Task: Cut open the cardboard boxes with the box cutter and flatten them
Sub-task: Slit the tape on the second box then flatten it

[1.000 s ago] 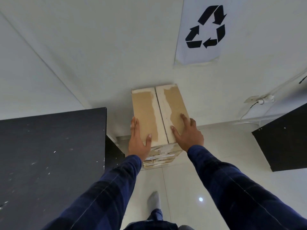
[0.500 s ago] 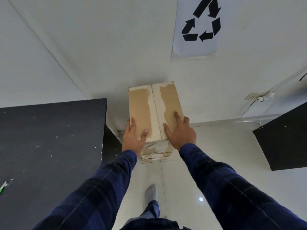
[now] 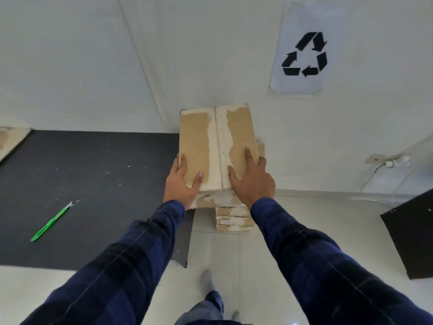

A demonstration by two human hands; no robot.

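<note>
A brown cardboard box (image 3: pixel 199 141) with torn white tape strips along its closed top seam is held up between both hands, close to the wall. My left hand (image 3: pixel 180 184) grips its near left corner, thumb on top and fingers along the side. My right hand (image 3: pixel 253 184) holds the near right corner, thumb and forefinger on top, other fingers over the right edge. Just below and slightly right lies a stack of flattened cardboard (image 3: pixel 234 219) on the floor. The green box cutter (image 3: pixel 51 222) lies on the black table (image 3: pixel 93 184) at left, apart from both hands.
A recycling sign (image 3: pixel 302 55) hangs on the wall above the stack. Another black table corner (image 3: pixel 412 233) juts in at right, under a wall socket with a white cable (image 3: pixel 386 163). A cardboard piece (image 3: pixel 9 139) shows at the far left edge. My foot stands on the tiled floor.
The view has swung left and down, bringing more of the black table and the green box cutter into sight. Both hands keep their hold on the box, which sits offset left of the stack.
</note>
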